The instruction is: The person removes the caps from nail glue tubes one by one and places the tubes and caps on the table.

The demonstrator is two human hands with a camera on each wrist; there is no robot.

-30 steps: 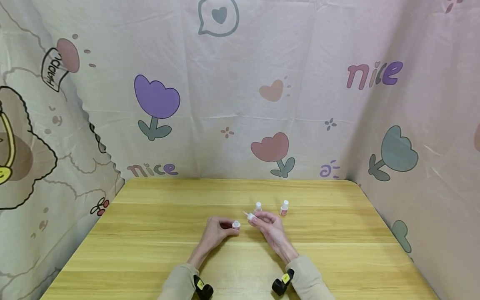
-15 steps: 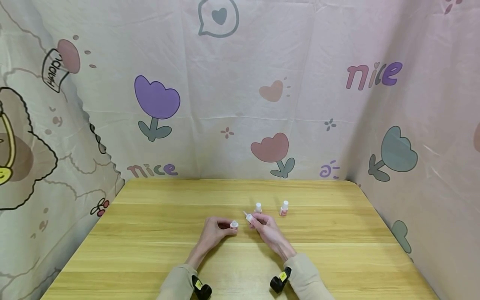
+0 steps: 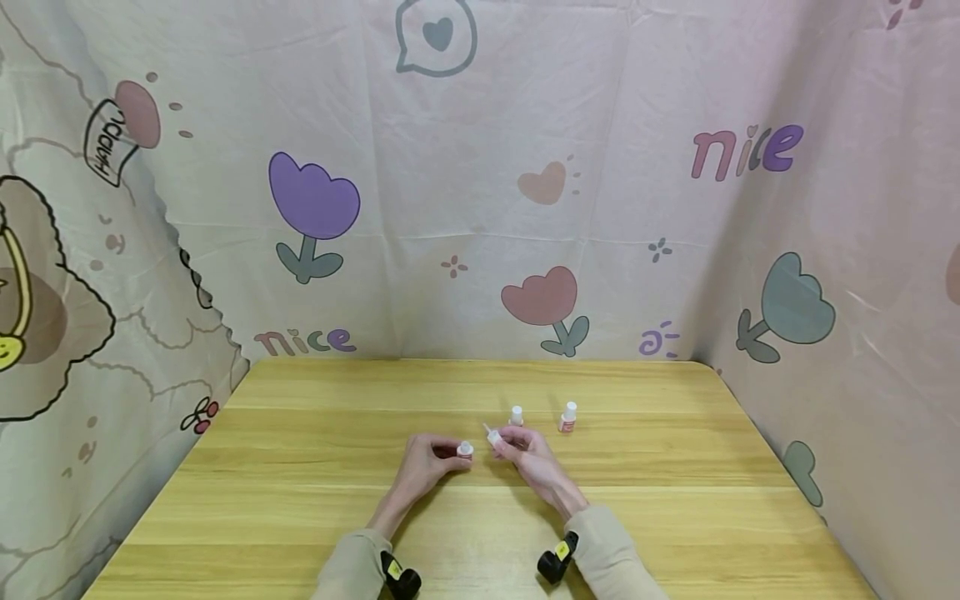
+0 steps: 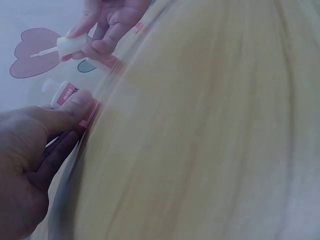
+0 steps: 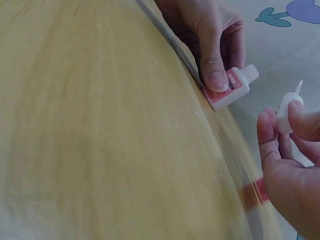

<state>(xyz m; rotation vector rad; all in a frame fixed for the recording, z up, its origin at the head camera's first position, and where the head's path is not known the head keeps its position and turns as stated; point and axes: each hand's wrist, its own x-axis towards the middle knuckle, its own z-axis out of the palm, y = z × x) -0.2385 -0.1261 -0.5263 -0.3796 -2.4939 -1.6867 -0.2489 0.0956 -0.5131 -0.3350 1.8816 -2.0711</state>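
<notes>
Upright on the table, a small white bottle (image 3: 465, 452) with a pink-red label stands uncapped, its threaded neck bare in the right wrist view. My left hand (image 3: 426, 467) grips this bottle between thumb and fingers. Just to its right, my right hand (image 3: 538, 468) pinches a white brush cap (image 3: 494, 438) between thumb and fingertips. The cap's thin white brush (image 4: 44, 52) points up and to the left, apart from the bottle. Behind the right hand stands a second capped bottle (image 3: 516, 415), its lower part hidden by the fingers.
A third capped bottle (image 3: 568, 417) stands farther right on the wooden table (image 3: 300, 500). A printed cloth (image 3: 450, 208) hangs behind the table and along its sides. Black wrist cameras sit on both sleeves.
Both hands have drifted slightly left, with the bottle and the brush cap still held. The brush has tipped a little more upward. The two standing bottles have stayed put.
</notes>
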